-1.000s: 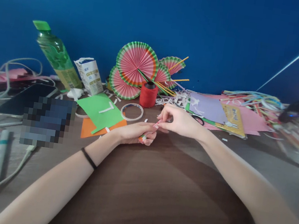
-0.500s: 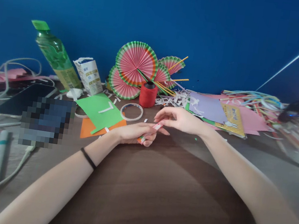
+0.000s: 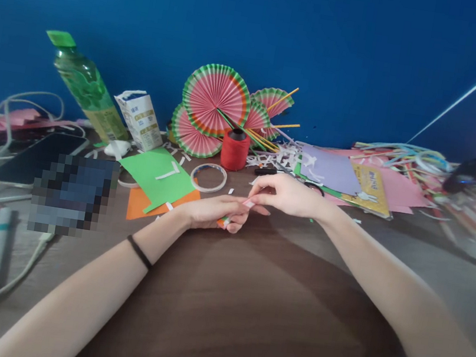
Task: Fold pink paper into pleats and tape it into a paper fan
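My left hand [image 3: 214, 211] is closed around a narrow folded paper strip [image 3: 249, 204], pink and white at its far end. Orange and green show where the strip's lower end [image 3: 223, 221] comes out under the fingers. From the right, my right hand [image 3: 291, 195] pinches at the far end of the strip, thumb and forefinger close together. Its fingertips partly hide what they grip. Beyond the hands lie a tape roll [image 3: 208, 178] and black-handled scissors [image 3: 266, 171], partly covered by my right hand.
Pleated paper fans [image 3: 216, 101] lean on the blue wall behind a red thread spool [image 3: 235, 151]. Green paper [image 3: 153, 175] overlaps orange paper [image 3: 138, 204] at left. A bottle [image 3: 88, 87], a carton [image 3: 141, 121], a phone and cables stand or lie farther left. Purple paper [image 3: 331, 170] lies right.
My right hand has shifted slightly down and its fingers have drawn together at the strip's end. The scissors behind it now show more. My left hand keeps its hold.
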Action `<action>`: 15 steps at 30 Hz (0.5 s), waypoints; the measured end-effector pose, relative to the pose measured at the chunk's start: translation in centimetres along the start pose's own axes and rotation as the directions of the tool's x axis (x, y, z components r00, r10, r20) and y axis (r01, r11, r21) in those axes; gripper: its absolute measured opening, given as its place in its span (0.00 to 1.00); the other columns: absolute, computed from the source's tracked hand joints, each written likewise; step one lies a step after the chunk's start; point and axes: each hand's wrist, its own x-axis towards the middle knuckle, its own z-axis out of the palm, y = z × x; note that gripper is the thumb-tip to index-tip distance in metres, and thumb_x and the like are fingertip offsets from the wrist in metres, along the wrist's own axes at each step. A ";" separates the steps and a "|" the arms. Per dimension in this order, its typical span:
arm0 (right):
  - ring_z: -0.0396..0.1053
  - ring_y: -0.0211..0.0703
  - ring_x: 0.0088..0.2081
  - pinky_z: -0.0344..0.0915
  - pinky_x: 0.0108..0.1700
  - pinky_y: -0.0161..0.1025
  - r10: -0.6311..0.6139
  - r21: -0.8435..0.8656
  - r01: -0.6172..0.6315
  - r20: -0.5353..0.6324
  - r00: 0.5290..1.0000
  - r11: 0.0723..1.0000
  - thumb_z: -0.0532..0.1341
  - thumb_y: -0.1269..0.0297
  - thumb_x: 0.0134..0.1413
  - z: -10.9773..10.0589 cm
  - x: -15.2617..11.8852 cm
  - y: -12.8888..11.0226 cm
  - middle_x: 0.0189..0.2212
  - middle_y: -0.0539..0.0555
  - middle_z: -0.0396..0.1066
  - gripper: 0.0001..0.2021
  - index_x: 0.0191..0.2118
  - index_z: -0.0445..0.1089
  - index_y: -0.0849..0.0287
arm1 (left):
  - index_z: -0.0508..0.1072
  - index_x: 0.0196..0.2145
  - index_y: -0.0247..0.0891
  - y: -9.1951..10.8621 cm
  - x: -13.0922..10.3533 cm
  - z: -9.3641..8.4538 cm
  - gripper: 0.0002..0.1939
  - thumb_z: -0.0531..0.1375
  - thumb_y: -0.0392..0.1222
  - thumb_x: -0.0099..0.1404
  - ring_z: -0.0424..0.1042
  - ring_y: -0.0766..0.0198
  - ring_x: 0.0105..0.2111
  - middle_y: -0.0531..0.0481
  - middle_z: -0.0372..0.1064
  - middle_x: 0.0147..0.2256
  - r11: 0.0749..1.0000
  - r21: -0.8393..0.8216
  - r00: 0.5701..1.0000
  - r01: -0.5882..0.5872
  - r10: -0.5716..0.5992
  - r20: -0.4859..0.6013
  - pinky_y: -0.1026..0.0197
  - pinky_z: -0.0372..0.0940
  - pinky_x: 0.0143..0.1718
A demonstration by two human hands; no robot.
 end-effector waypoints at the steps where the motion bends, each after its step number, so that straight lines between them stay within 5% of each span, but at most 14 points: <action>1: 0.65 0.37 0.29 0.57 0.32 0.35 -0.011 -0.003 0.011 0.001 1.000 1.000 0.58 0.60 0.51 -0.1 0.0 0.0 0.27 0.51 0.72 0.10 0.31 0.72 0.60 | 0.66 0.48 0.31 0.0 0.0 0.0 0.16 0.50 0.39 0.66 0.45 0.73 0.19 0.59 0.43 0.20 1.000 0.001 1.000 0.003 -0.003 0.007 0.67 0.46 0.21; 10: 0.68 0.39 0.34 0.59 0.38 0.36 -0.046 0.050 0.044 0.037 0.998 0.998 0.58 0.59 0.52 -0.3 0.1 0.9 0.33 0.51 0.74 0.10 0.35 0.73 0.58 | 0.67 0.47 0.32 0.1 -0.1 0.0 0.15 0.50 0.38 0.64 0.46 0.74 0.18 0.60 0.44 0.20 1.000 0.001 1.000 -0.010 0.010 0.020 0.67 0.45 0.20; 15: 0.68 0.38 0.35 0.62 0.39 0.37 -0.107 -0.021 0.104 -0.205 0.973 0.994 0.58 0.67 0.52 0.6 0.2 0.6 0.39 0.53 0.71 0.09 0.39 0.71 0.58 | 0.66 0.47 0.32 -0.2 0.0 -0.1 0.15 0.53 0.34 0.61 0.54 0.74 0.20 0.59 0.48 0.21 0.999 -0.018 0.999 -0.032 0.032 -0.017 0.67 0.47 0.21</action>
